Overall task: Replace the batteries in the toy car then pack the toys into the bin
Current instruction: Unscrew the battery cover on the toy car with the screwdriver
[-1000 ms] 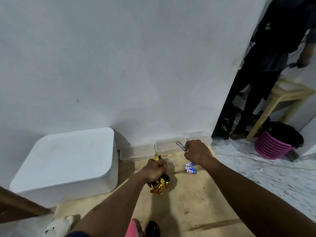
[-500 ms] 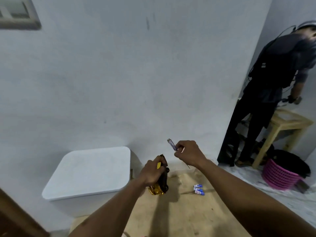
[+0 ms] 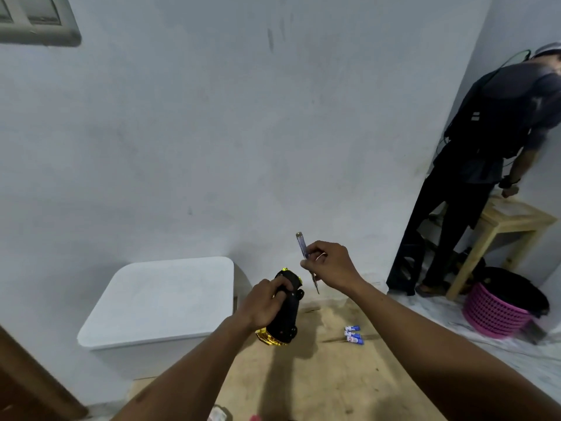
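Note:
My left hand point(image 3: 265, 302) grips a gold toy car point(image 3: 283, 311) turned with its black underside facing me, held up above the floor. My right hand point(image 3: 329, 264) pinches a small screwdriver point(image 3: 305, 259) with a clear bluish handle, tip pointing down, just right of the car's upper end. Three blue-and-white batteries point(image 3: 353, 334) lie together on the brown floor mat point(image 3: 334, 375) to the right of the car. A white bin point(image 3: 161, 302) with its lid on stands at the left against the wall.
Another person point(image 3: 485, 165) stands at the right by a wooden stool point(image 3: 501, 226). A pink basket point(image 3: 498, 311) with dark contents sits on the marble floor beside it. A dark wooden edge point(image 3: 27, 378) runs along the lower left.
Both hands have risen from near the floor. The car has been lifted and tilted underside toward me, and the screwdriver has turned more upright. The view has tilted up.

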Tool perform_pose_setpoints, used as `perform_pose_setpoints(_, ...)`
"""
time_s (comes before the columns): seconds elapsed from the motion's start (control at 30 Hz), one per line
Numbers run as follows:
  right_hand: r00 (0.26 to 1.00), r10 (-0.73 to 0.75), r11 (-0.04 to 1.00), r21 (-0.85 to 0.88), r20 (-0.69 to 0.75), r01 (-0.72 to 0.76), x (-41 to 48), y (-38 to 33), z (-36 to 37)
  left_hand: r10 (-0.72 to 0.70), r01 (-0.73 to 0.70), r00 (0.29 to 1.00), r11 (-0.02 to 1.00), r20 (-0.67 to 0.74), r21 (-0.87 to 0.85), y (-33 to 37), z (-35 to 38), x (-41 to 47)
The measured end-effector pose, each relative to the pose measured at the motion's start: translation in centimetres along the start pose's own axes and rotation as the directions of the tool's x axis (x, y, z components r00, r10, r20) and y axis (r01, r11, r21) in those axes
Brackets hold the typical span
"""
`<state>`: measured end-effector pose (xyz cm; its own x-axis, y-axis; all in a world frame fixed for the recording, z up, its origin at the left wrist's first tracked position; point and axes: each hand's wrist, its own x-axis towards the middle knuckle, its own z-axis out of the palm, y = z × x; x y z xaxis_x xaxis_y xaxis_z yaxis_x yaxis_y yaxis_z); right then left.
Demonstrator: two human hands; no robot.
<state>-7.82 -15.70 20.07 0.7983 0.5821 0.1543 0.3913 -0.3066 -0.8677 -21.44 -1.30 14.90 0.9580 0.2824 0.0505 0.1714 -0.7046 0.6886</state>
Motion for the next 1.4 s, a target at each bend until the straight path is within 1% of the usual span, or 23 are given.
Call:
perform_pose_setpoints(0.13, 1.000, -0.026, 0.992, 0.122, 0.002, 0.026, -0.1, -0.7, 0.2, -0.058, 0.046, 0.996, 0.981, -0.061, -0.187, -0.6, 0.7, -0.1)
perform_pose_setpoints(0.27, 0.997, -0.067, 0.972, 0.222, -0.036, 0.073, -0.1, -1.4, 0.6, -0.095, 0.059, 0.990, 0.953, -0.108, -0.298, -0.8, 0.9, -0.1)
perform_pose_setpoints(0.4, 0.986, -0.146, 0.962, 0.220, -0.085, 0.162, -0.5, -1.8, 0.8, -0.069, 0.013, 0.983, 0.949, -0.170, -0.314, -0.7, 0.8, 0.0)
perform_pose_setpoints(0.5, 0.973, -0.192, 0.957, 0.193, -0.131, 0.215, -0.8, -1.8, 0.9, -0.052, -0.007, 0.983, 0.949, -0.178, -0.316, -0.8, 0.7, -0.1)
perform_pose_setpoints(0.57, 0.964, -0.210, 0.955, 0.176, -0.164, 0.238, -1.0, -1.8, 1.0, -0.060, -0.009, 0.980, 0.938, -0.188, -0.346, -0.7, 0.6, 0.0)
perform_pose_setpoints(0.67, 0.962, -0.200, 0.954, 0.186, -0.184, 0.234, -1.3, -1.8, 1.1, -0.099, 0.002, 0.976, 0.896, -0.195, -0.443, -0.5, 0.5, 0.2)
perform_pose_setpoints(0.8, 0.955, -0.216, 0.951, 0.179, -0.205, 0.253, -1.4, -2.2, 1.2, -0.121, 0.010, 0.976, 0.857, -0.182, -0.515, 0.0, 0.1, 0.3)
perform_pose_setpoints(1.23, 0.934, -0.236, 0.940, 0.181, -0.268, 0.290, -1.4, -3.0, 1.7, -0.140, 0.018, 0.976, 0.814, -0.165, -0.580, 0.2, -0.8, 1.0)
perform_pose_setpoints(1.4, 0.933, -0.257, 0.938, 0.167, -0.252, 0.303, -1.5, -3.2, 2.1, -0.141, 0.013, 0.975, 0.807, -0.170, -0.591, 0.1, -0.8, 0.8)
